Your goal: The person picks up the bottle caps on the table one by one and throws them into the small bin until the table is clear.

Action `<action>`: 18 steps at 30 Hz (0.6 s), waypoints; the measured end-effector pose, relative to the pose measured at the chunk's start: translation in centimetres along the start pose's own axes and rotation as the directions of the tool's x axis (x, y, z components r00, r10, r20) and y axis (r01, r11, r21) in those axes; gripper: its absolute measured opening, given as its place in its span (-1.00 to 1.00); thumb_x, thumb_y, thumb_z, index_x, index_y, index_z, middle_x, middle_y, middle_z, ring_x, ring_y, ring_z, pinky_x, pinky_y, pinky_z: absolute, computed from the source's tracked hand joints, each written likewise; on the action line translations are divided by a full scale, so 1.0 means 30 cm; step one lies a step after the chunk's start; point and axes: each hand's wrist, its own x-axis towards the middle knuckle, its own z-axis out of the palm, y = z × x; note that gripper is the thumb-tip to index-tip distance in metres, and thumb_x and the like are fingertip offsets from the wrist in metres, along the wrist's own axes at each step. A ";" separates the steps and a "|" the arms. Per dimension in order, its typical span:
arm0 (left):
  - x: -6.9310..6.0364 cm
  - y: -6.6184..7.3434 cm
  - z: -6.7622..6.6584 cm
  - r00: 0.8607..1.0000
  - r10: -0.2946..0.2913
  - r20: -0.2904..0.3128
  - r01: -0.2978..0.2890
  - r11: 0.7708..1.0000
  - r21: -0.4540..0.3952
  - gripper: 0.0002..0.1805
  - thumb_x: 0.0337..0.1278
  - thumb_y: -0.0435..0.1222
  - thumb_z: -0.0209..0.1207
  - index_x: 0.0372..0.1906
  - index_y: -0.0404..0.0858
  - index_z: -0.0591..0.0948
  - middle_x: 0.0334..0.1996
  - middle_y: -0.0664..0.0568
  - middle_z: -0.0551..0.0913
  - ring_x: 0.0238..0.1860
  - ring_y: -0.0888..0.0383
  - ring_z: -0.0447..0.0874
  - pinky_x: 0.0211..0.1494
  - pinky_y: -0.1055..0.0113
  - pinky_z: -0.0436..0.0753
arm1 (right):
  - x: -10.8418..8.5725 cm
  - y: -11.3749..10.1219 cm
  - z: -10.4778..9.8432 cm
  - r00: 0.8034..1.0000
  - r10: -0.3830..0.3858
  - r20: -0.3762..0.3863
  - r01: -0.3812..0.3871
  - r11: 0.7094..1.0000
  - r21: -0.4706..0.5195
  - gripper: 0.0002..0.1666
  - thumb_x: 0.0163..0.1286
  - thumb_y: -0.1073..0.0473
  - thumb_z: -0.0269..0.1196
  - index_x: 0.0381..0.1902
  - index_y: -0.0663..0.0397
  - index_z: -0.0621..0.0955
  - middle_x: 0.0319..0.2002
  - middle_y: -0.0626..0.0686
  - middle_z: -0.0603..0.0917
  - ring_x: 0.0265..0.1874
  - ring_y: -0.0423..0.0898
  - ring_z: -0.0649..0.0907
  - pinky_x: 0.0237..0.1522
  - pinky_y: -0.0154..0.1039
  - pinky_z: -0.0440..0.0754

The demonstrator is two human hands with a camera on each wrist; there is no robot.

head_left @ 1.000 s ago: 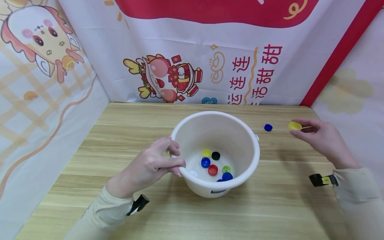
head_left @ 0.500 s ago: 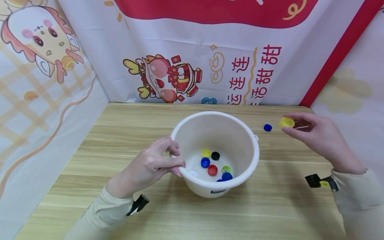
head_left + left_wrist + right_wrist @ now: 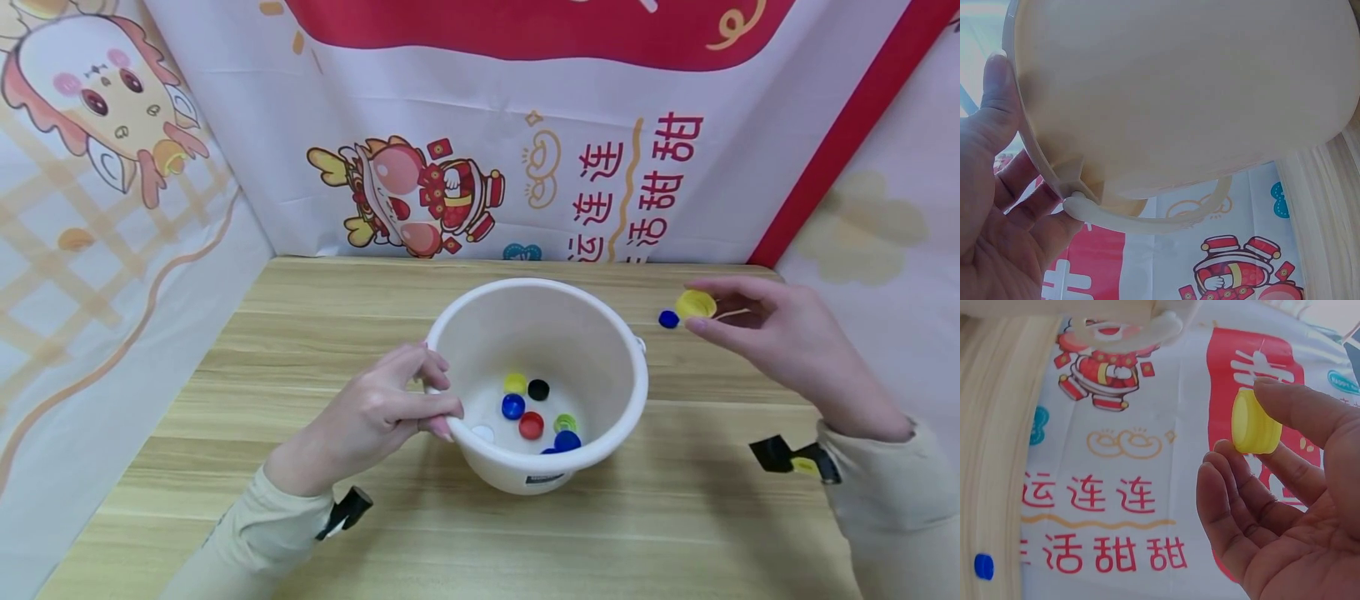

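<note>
A white bucket (image 3: 525, 293) stands on the wooden table. My left hand (image 3: 375, 417) grips its left rim, thumb and fingers on either side; in the left wrist view the bucket's handle (image 3: 1166, 222) hangs by the fingers. To the right of the bucket, my right hand (image 3: 787, 346) pinches a yellow bottle cap (image 3: 696, 305) above the table, between thumb and fingers. A blue bottle cap (image 3: 668, 319) lies on the table just beside it. Inside the bucket are several caps, among them a red cap (image 3: 531, 426), a black cap (image 3: 538, 390) and a yellow cap (image 3: 515, 383).
A printed cloth (image 3: 450, 100) hangs behind the table's back edge. Side cloths stand at left and right. Bare wooden table (image 3: 315, 317) shows around the bucket. A black wrist camera (image 3: 349, 507) sits at the left sleeve.
My right hand has moved left with the yellow cap, bringing it close above the blue cap and nearer the bucket. The left hand and bucket have stayed in place.
</note>
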 end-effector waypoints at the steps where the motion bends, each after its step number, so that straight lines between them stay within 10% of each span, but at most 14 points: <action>1: 0.000 0.000 0.000 1.000 0.000 0.000 0.000 1.000 0.002 -0.68 0.18 -0.01 0.19 -0.20 -0.10 0.81 -0.17 0.04 0.57 0.01 0.06 0.56 0.15 0.18 0.64 | -0.001 -0.007 0.002 1.000 -0.005 0.000 0.005 1.000 0.008 -0.49 0.20 0.09 0.50 0.12 -0.05 0.66 -0.07 -0.07 0.64 -0.29 -0.31 0.68 -0.29 -0.56 0.63; 18: -0.002 0.000 -0.001 0.999 -0.032 0.010 0.032 0.999 -0.025 -0.68 0.16 0.00 0.20 -0.20 -0.09 0.81 -0.16 0.04 0.57 0.05 0.04 0.56 0.18 0.21 0.62 | 0.007 -0.120 0.037 0.993 -0.111 0.041 0.109 0.992 0.059 -0.51 0.16 0.20 0.52 0.08 -0.05 0.69 -0.10 -0.04 0.70 -0.27 -0.18 0.67 -0.28 -0.48 0.67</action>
